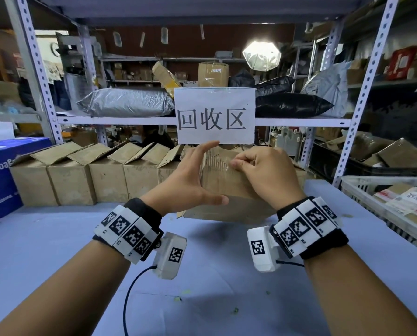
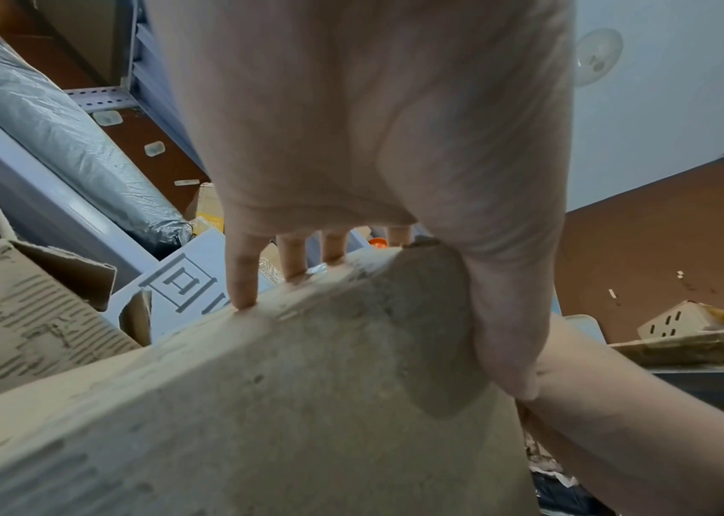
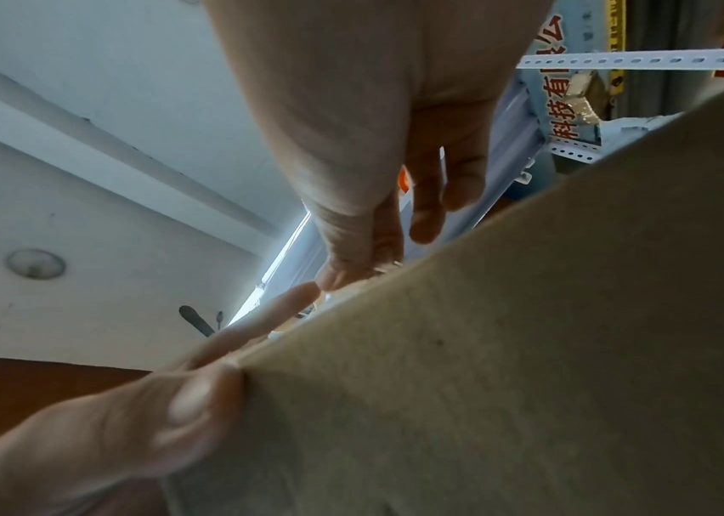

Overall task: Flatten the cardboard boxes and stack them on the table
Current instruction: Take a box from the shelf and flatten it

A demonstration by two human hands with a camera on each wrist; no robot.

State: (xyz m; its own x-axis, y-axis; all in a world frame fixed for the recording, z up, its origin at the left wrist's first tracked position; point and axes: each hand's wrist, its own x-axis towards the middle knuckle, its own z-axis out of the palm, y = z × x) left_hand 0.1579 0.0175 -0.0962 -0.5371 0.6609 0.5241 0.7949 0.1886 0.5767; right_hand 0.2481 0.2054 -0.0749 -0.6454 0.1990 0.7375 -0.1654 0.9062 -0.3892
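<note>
Tape (image 1: 223, 166) on the top of a cardboard box (image 1: 223, 187) is pinched by the right hand (image 1: 265, 174), while the box's left side is braced by the straight fingers and thumb of the left hand (image 1: 185, 180). The box is held just above the blue table (image 1: 57, 238). If the tape is pulled hard, the box could be torn or slip from the flat-fingered brace. Behind, a row of open boxes (image 1: 86, 175) is lined up; their contents cannot be seen. Labelled parcels are held in a white crate (image 1: 362, 187) at right.
</note>
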